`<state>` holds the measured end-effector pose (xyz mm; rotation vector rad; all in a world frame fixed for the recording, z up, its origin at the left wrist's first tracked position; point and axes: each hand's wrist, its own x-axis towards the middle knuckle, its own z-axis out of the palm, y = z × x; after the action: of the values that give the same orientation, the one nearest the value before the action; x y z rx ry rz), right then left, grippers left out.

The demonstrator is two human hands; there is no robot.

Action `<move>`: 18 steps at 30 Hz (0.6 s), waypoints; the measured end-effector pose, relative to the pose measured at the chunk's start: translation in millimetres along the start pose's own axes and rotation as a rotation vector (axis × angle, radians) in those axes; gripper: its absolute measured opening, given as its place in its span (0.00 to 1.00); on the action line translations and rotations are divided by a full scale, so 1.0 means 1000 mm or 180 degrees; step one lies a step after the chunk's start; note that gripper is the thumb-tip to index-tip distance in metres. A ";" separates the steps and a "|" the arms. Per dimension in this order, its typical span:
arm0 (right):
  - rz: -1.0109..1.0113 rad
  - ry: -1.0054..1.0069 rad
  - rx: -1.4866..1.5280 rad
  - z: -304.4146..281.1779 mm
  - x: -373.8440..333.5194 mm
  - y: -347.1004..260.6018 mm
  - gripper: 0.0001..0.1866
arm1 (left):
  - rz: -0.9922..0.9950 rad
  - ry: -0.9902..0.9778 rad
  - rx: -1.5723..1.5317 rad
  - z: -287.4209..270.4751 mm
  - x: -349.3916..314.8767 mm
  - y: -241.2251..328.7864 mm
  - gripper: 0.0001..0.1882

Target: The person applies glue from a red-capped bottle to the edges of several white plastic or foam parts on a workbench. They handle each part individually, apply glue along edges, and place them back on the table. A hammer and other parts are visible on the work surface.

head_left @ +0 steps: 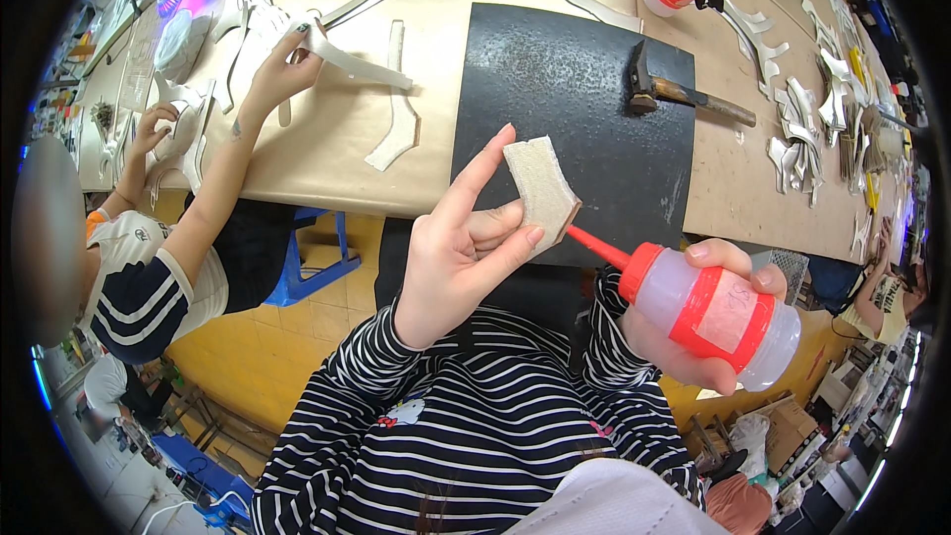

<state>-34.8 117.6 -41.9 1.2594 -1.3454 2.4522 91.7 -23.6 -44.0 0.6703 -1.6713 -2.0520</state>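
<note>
Nozzle (597, 248), tapered plastic, beside rough angular piece (540, 186)

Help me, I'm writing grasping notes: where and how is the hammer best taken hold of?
The hammer is probably best gripped by the outer part of its wooden handle, from the person's right: the slim shaft points that way, its end reaching past the black mat, while the head lies on it.

Passage over the black mat (594, 144): I could pass between the pale piece (540, 188) and the hammer (643, 89), whose handle (723, 108) overhangs the right edge. Obstacles: leftward, a co-worker's forearm (224, 160) and a cut strip (400, 129); nearer, the squeeze bottle (684, 302) and its red nozzle (598, 248).
</note>
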 end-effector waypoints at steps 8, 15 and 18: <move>0.0180 -0.0434 0.0075 -0.001 0.006 0.001 0.44 | 0.0210 -0.0076 0.0357 -0.004 -0.001 -0.003 0.36; 0.0130 -0.0308 0.0275 0.003 0.006 0.000 0.44 | 0.0338 -0.0272 0.0892 -0.007 -0.001 0.003 0.35; 0.0296 -0.0527 0.0153 0.001 0.008 -0.002 0.44 | 0.0353 -0.0184 0.0892 -0.006 -0.001 0.005 0.35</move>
<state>-38.3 115.5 -34.4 1.4727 -1.4218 2.5037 95.6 -28.7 -40.4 0.5945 -2.0049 -1.7946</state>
